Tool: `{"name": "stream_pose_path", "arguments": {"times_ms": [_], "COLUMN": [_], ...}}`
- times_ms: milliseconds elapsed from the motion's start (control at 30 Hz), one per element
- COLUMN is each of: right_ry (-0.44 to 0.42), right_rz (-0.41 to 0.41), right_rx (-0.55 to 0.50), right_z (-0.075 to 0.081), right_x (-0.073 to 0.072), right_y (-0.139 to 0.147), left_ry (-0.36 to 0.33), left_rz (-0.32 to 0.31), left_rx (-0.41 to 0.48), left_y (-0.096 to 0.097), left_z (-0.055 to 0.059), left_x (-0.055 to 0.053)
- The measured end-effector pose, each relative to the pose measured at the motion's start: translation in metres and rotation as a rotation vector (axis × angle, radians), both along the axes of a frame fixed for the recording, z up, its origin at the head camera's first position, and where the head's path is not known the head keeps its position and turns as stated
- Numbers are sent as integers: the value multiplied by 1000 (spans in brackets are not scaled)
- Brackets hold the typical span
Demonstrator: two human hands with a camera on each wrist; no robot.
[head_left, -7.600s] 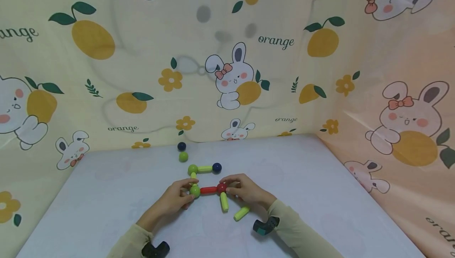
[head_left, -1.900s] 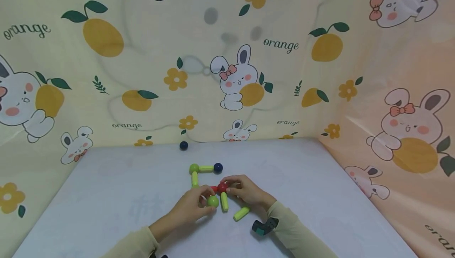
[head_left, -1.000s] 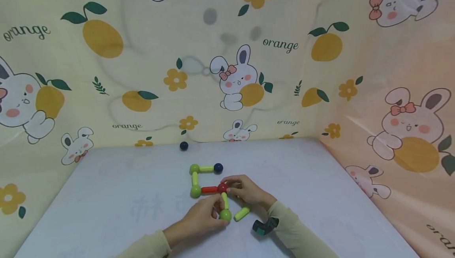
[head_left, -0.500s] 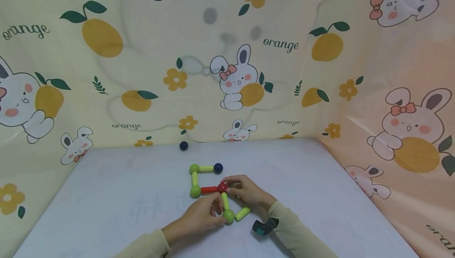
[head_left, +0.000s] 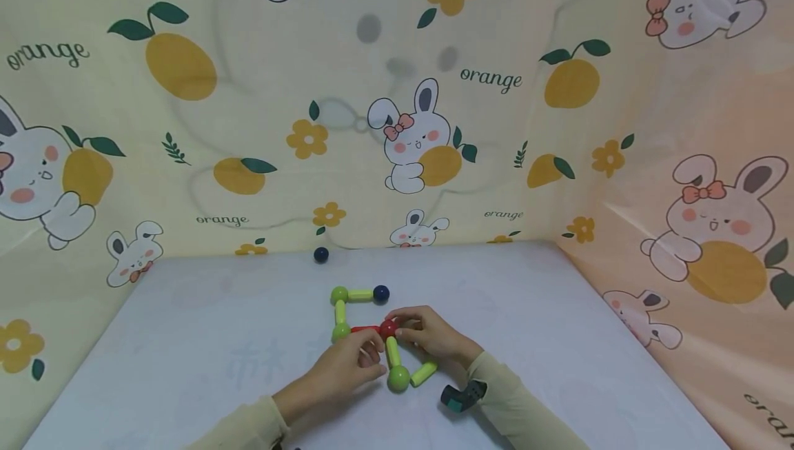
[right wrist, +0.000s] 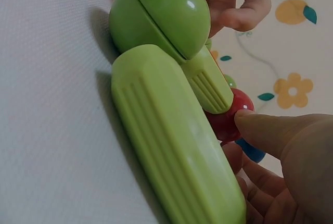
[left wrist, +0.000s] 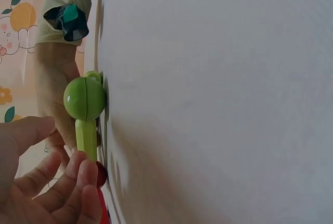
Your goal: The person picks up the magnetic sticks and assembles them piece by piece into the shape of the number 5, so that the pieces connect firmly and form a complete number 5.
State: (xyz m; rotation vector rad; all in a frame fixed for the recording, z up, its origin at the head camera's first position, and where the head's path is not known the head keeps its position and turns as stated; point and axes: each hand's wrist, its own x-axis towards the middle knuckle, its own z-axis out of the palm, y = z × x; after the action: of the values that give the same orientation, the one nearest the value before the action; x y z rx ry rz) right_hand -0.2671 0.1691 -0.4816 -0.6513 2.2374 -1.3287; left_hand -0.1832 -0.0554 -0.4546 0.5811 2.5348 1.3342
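Note:
A chain of magnetic balls and rods lies on the white table. My right hand (head_left: 428,329) pinches its red ball (head_left: 388,328) between thumb and fingers. From that ball a light green rod (head_left: 393,352) runs toward me to a green ball (head_left: 399,378), which meets the rod's end. Just left of this ball hovers my left hand (head_left: 338,371), fingers loosely bent and apart from it, as the left wrist view confirms. Partly behind the left hand, a red rod (head_left: 364,329) links the red ball to another green ball (head_left: 340,331).
A loose light green rod (right wrist: 171,140) lies beside the near green ball, under the right wrist. Farther back the chain continues through a green ball (head_left: 339,295) to a dark blue ball (head_left: 381,293). Another dark blue ball (head_left: 320,255) sits alone near the back wall.
The left hand has brought the lone green ball from the back to the rod's near end, released it and drawn slightly left. The right hand has stayed at the red ball.

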Motion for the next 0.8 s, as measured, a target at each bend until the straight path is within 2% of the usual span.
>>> {"name": "stream_pose_path", "arguments": {"times_ms": [267, 500, 800], "right_ry": [1, -5, 36], "right_rz": [-3, -6, 6], "right_rx": [9, 13, 16], "right_z": [1, 2, -3], "right_x": [-1, -1, -4], "right_y": [0, 0, 1], "left_ry": [8, 52, 40], "left_rz": [46, 91, 192], "left_rx": [-13, -4, 16], "left_y": [-9, -18, -27], "left_z": [8, 11, 12], "left_x": [-4, -9, -17]}}
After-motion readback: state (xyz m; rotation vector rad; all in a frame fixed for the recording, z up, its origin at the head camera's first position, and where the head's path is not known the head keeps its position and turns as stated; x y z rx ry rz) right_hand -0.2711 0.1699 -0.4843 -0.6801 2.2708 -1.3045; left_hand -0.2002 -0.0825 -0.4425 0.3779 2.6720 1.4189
